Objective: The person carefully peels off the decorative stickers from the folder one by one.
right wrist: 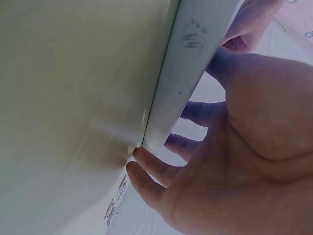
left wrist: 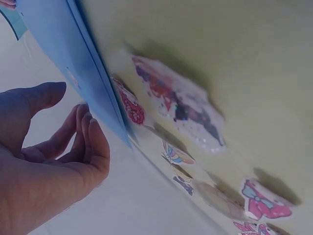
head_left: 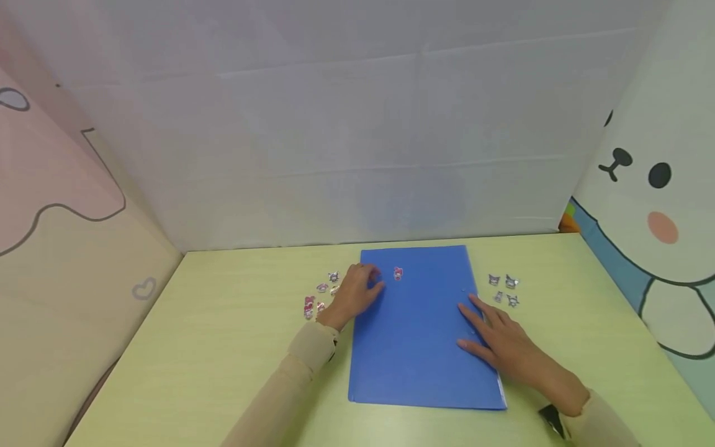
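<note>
A blue folder [head_left: 416, 347] lies flat on the table, with one small pink sticker [head_left: 398, 274] near its top. My left hand [head_left: 355, 289] hovers over the folder's upper left edge. In the left wrist view its fingers [left wrist: 98, 147] are loosely bent, the thumb apart from them, and nothing shows between. Across the folder's right edge rests my right hand [head_left: 505, 341], fingers spread, thumb and some fingertips on the cover. In the right wrist view two other fingers [right wrist: 151, 166] reach down beside the folder's white side [right wrist: 188, 54] to the tabletop.
Several pink and dark stickers [head_left: 309, 307] lie on the table left of the folder, partly hidden by my left hand and forearm. Several grey-purple stickers [head_left: 511, 281] sit to its right. A white back wall [head_left: 357, 149] and printed side panels enclose the pale yellow table [head_left: 234, 323].
</note>
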### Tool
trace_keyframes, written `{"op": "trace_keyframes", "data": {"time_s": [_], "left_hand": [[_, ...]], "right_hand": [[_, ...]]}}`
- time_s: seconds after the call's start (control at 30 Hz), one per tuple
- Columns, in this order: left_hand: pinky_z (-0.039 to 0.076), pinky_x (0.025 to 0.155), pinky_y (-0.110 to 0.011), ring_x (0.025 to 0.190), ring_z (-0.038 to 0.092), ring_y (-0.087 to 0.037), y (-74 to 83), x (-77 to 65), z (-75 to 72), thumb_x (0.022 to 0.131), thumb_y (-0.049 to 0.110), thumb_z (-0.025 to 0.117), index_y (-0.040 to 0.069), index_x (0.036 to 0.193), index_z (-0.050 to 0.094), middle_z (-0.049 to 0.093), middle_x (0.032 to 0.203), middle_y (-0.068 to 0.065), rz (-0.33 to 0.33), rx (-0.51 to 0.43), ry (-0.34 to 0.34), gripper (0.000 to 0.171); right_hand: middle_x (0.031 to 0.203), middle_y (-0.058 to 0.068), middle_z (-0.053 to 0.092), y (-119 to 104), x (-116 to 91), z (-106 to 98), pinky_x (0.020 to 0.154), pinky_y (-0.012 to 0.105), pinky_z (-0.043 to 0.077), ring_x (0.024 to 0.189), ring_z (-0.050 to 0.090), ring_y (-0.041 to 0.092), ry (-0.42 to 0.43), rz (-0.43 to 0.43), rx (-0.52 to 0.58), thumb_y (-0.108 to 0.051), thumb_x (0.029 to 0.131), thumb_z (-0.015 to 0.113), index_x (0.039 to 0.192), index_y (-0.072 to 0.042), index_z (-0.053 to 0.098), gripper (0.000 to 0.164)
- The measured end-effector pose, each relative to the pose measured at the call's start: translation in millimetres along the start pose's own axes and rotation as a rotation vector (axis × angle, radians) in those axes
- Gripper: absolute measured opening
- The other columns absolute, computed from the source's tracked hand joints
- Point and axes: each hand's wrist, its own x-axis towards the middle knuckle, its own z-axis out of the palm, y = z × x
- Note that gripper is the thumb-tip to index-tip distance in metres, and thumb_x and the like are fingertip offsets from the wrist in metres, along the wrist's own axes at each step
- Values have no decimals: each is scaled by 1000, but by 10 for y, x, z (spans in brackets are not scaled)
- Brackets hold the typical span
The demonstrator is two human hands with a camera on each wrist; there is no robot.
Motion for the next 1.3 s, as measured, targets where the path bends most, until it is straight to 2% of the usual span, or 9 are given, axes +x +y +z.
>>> {"op": "trace_keyframes", "data": {"time_s": [0.47, 0.73, 1.07, 1.3], "left_hand": [[46, 83, -37, 92, 55, -25, 98, 126, 87, 86, 15, 69, 0, 101, 64, 63, 92, -10, 5, -15, 10, 22], [45, 81, -36, 91, 54, -23, 130, 206, 139, 88, 20, 68, 2, 101, 63, 61, 91, -8, 15, 13, -1, 23], [44, 81, -38, 92, 52, -26, 161, 290, 202, 89, 14, 65, 4, 109, 64, 62, 94, -12, 25, 20, -7, 23], [45, 82, -39, 94, 52, -27, 180, 305, 201, 89, 14, 66, 4, 103, 65, 63, 95, -12, 22, 24, -12, 17]], "right_hand": [[147, 23, 29, -15, -7, -8, 96, 64, 32, 128, 33, 45, 0, -3, -3, -38, 94, 57, 143, -4, 40, 62], [147, 22, 29, -7, -10, -2, 97, 63, 31, 128, 34, 44, 7, -9, -3, -37, 94, 57, 143, -4, 40, 61], [147, 23, 30, 1, -4, 9, 96, 63, 32, 128, 34, 45, 9, -12, -12, -37, 94, 58, 142, -3, 40, 62], [147, 23, 30, 10, -6, 18, 97, 63, 32, 128, 34, 45, 10, -11, -19, -37, 94, 58, 142, -3, 40, 62]]}}
